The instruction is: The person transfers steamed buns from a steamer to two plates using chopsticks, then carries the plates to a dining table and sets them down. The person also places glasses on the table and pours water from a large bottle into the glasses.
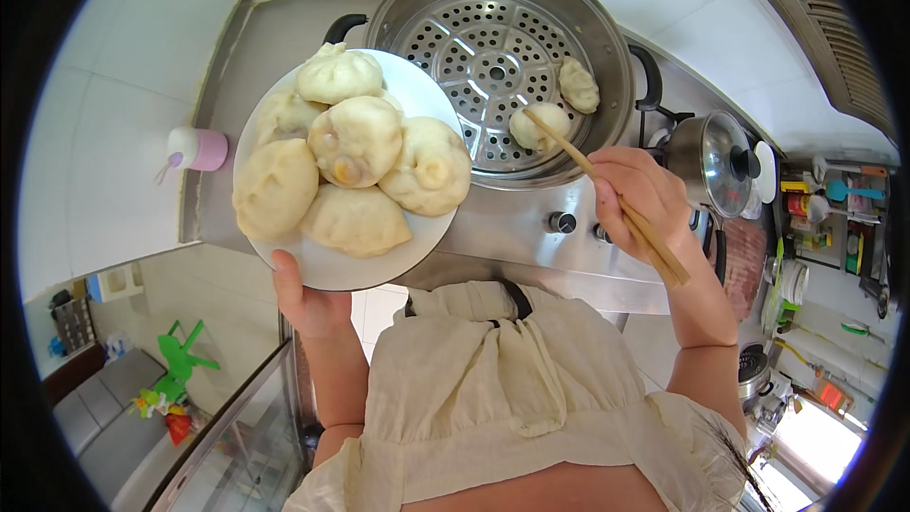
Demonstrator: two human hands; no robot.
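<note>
My left hand (307,299) holds a white plate (419,85) by its near rim, thumb on top. Several steamed buns (355,141) are piled on the plate. My right hand (643,199) grips a pair of wooden chopsticks (643,231). Their tips meet the top of a round steamed bun (534,129) inside the steamer pot; whether they pinch or only touch it I cannot tell. A smaller, wrinkled bun (579,85) lies beside it, against the wall of the pot. Round holes pierce the metal steamer tray (497,72) beneath both. The plate overlaps the left side of the steamer pot (604,21).
Black handles (647,78) jut from the steamer pot's sides. To its right stands a lidded saucepan (718,163). Stove knobs (561,222) line the steel front. A pink and white container (199,149) stands by the left wall, and a range hood (817,21) overhangs the right.
</note>
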